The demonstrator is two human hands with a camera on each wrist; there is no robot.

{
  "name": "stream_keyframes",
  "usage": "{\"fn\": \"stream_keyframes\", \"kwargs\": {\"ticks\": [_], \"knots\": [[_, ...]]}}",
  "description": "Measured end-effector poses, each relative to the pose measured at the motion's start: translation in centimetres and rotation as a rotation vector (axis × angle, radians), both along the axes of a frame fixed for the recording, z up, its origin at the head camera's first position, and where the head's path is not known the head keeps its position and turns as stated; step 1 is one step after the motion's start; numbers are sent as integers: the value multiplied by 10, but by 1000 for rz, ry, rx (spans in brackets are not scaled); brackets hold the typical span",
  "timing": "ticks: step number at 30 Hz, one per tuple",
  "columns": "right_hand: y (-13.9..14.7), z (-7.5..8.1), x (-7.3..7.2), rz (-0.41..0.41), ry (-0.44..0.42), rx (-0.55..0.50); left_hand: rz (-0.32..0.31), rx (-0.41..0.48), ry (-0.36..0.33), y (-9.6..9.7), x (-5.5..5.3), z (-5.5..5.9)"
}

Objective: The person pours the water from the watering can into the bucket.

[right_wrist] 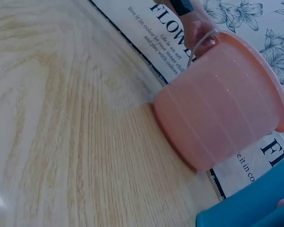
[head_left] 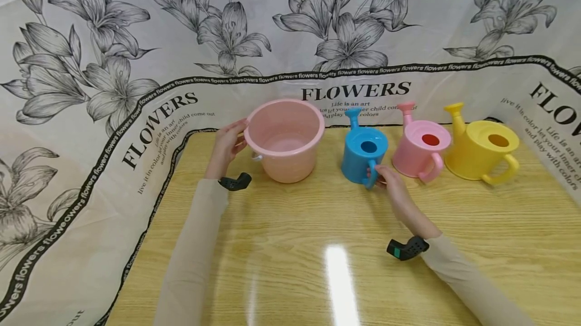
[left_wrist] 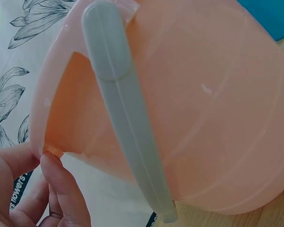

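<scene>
A pink bucket (head_left: pixel 288 167) stands upright on the wooden table near the curtain. At its left side my left hand (head_left: pixel 225 145) pinches the rim between thumb and fingers, seen closely in the left wrist view, where the bucket's pale handle (left_wrist: pixel 128 113) hangs down across the wall. To the right of the bucket is a blue watering can (head_left: pixel 353 160), its spout pointing to the back. My right hand (head_left: pixel 391 182) holds this can by its handle; some fingertips are hidden behind it. The right wrist view shows only part of the blue can, at the bottom right corner.
A pink watering can (head_left: pixel 404 153) and a yellow watering can (head_left: pixel 467 157) stand in a row right of the blue one. Behind them hangs a white curtain (head_left: pixel 254 96) with flower prints and lettering. The wooden table (head_left: pixel 281 245) reflects a bright light strip.
</scene>
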State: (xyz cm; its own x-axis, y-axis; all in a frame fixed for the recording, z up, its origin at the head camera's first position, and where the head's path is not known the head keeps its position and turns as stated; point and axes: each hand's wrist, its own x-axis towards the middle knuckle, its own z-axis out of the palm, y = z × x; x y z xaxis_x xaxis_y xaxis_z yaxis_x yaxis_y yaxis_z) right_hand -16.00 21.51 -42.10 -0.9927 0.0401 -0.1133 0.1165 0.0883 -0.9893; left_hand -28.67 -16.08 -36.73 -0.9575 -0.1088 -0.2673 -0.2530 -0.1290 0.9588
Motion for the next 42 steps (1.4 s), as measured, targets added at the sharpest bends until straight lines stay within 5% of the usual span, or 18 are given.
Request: {"fn": "stream_keyframes", "kwargs": {"ticks": [16, 21, 42], "knots": [[20, -3, -8, 39, 50, 146, 25, -7, -13, 0, -2, -1], [22, -1, -10, 48, 88, 108, 34, -14, -12, -1, -2, -1], [33, 2, -16, -114, -98, 35, 32, -49, 0, 1, -4, -2]]}}
